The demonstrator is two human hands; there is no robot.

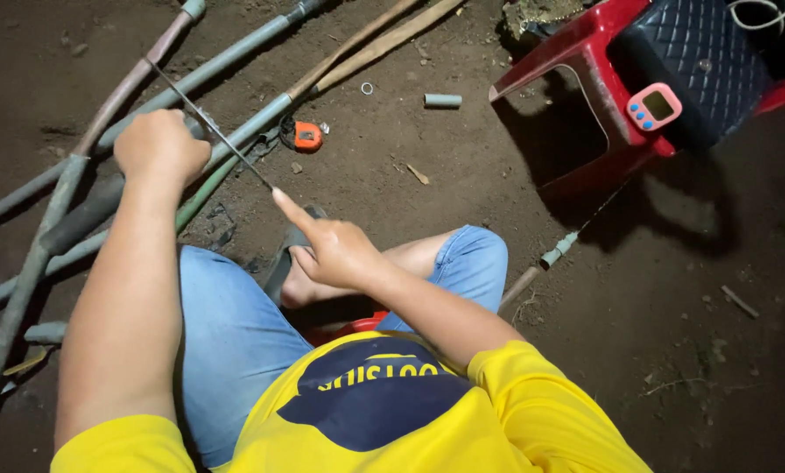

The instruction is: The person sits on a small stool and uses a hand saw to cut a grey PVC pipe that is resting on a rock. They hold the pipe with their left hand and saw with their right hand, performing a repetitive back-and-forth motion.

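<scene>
Left hand [160,144] is fisted over a grey pipe [235,136] on the dirt floor [462,184]; palm hidden. Right hand [335,250] pinches the near end of a thin hacksaw blade [208,123], forefinger along it. Blade slants across the pipe, far end running behind the left hand. Orange tape measure [306,136] lies just beyond. Red plastic chair [585,52] is cut off at top right. Short pipe offcut [442,101] nearby.

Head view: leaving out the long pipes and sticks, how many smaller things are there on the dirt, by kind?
Thin metal saw blade, its end in the right hand: 1
Orange tape measure: 1
Short grey pipe offcut: 1
Pink digital timer: 1
Red plastic stool: 1
Total: 5
</scene>
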